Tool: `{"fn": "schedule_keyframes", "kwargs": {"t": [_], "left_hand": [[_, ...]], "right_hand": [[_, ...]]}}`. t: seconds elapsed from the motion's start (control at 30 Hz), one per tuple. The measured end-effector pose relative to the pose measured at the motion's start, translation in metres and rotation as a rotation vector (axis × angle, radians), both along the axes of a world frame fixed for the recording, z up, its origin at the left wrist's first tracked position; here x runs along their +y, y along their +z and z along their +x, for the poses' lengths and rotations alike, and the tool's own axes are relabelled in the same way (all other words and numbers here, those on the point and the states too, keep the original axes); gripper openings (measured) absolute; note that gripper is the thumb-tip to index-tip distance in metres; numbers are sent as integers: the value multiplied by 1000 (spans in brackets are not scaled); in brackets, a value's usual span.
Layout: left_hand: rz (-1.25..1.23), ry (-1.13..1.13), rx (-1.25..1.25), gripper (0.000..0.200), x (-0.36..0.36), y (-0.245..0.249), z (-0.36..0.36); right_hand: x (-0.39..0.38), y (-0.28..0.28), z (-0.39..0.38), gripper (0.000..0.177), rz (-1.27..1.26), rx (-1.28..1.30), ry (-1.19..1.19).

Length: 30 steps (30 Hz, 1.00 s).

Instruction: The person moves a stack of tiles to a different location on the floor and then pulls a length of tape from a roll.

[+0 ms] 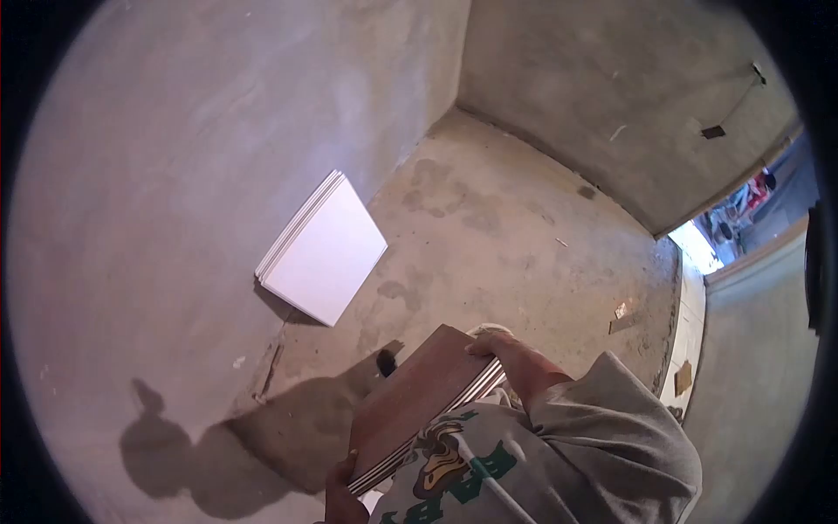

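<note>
Room: grey plastered walls (pixel 201 113) meet in a corner ahead of both grips, above a bare floor (pixel 497 231) with darker patches.
Left grip: this hand (pixel 346 496) is clasped on the near left corner of the held slabs, thumb on the upper face; the fingers underneath are hidden.
Right grip: this hand (pixel 494 341) is clasped on the far right corner, parted only as wide as the pile is thick; its underside is out of sight.
Held slabs: a pile of flat pieces (pixel 419 389) lies tilted between the two grips, reddish-brown face up, pale edges towards the printed shirt (pixel 559 437).
Shadow: a dark outline (pixel 157 454) falls across the wall and floor, left of the left grip.
White slabs: a second stack (pixel 327 249) leans against the wall, ahead and left of the right grip, well apart from it.
Scraps: small broken pieces (pixel 622 324) lie on the floor, right of the right grip.
Doorway: a bright opening (pixel 698 244) stands far off to the right grip's right, cluttered things (pixel 742 205) beyond it, too small to tell.
</note>
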State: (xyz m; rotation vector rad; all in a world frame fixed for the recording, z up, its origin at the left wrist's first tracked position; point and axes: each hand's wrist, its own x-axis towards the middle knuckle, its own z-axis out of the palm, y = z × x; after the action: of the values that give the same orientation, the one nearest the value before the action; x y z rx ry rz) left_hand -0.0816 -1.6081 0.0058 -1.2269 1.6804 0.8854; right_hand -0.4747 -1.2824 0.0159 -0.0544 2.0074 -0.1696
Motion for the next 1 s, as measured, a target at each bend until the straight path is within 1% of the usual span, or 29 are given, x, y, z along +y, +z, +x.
{"fn": "schedule_keyframes", "kwargs": {"t": [0.03, 0.07, 0.1, 0.13, 0.2, 0.23, 0.27, 0.3, 0.37, 0.4, 0.47, 0.5, 0.57, 0.6, 0.63, 0.67, 0.7, 0.73, 0.77, 0.8, 0.83, 0.87, 0.9, 0.93, 0.97, 1.0], "left_hand": [[17, -23, 11, 82, -15, 1, -17], [36, -49, 26, 82, -31, 1, -37], [53, -74, 38, 81, -45, 2, -52], [64, -104, 44, 81, -57, 6, -67], [56, -170, 42, 80, -78, 22, -93], [47, -199, 44, 80, -83, 31, -106], [33, -219, 49, 79, -88, 41, -118], [24, -231, 55, 79, -93, 50, -130], [6, -205, 56, 78, -101, 58, -156], [11, -196, 74, 78, -107, 57, -168], [11, -190, 81, 78, -125, 37, -163], [-26, -213, 53, 78, -131, 22, -170], [-52, -245, 24, 79, -139, 2, -184], [10, -220, 33, 79, -144, -6, -190], [69, -197, 47, 79, -150, -14, -201], [71, -203, 57, 79, -158, -42, -196], [63, -137, 118, 80, -165, -79, -182], [53, -68, 179, 80, -166, -99, -186], [56, -64, 173, 80, -159, -90, -204], [-39, -145, 117, 80, -140, -49, -231], [-129, -231, 46, 80, -121, -5, -254], [-6, -62, 2, 80, -105, 33, -281], [-5, -65, -23, 80, -88, 46, -288], [51, 102, -10, 80, -80, 51, -302], [98, 270, -2, 79, -71, 56, -316], [115, 308, -8, 79, -65, 53, -324]], "right_hand": [[2, -31, -5, 51, -33, 48, 45], [-1, -48, -9, 49, -63, 98, 90], [6, -63, -16, 49, -125, 108, -15], [9, -67, -22, 49, -190, 117, -119], [4, -33, -14, 50, -321, -100, -511], [-19, 33, -21, 51, -326, -165, -629], [-14, 10, -26, 49, -318, -182, -586], [-20, 20, -31, 49, -317, -194, -567], [-40, 54, -45, 48, -165, -13, -256], [-40, 56, -49, 48, -169, -26, -236], [-40, 50, -42, 50, -306, -162, -603], [-43, 38, -50, 50, -307, -167, -608], [-42, 7, -74, 52, -64, -115, -343], [-41, 1, -82, 52, -59, -113, -345], [-40, -3, -91, 52, -190, -176, -451], [-37, -8, -102, 52, -324, -233, -556], [-36, -20, -114, 52, -319, -229, -561], [-38, -36, -130, 52, -173, -132, -352], [-44, -47, -146, 52, -28, -43, -138], [-55, -2, -161, 48, -105, -28, -285], [-55, -7, -179, 48, -101, -56, -287], [-53, -13, -194, 50, -173, -193, -421], [-52, -17, -210, 52, -246, -320, -555], [-59, -18, -232, 52, -248, -330, -558], [-70, -17, -252, 52, -138, -225, -314], [-78, -14, -271, 52, -26, -116, -70]]}}
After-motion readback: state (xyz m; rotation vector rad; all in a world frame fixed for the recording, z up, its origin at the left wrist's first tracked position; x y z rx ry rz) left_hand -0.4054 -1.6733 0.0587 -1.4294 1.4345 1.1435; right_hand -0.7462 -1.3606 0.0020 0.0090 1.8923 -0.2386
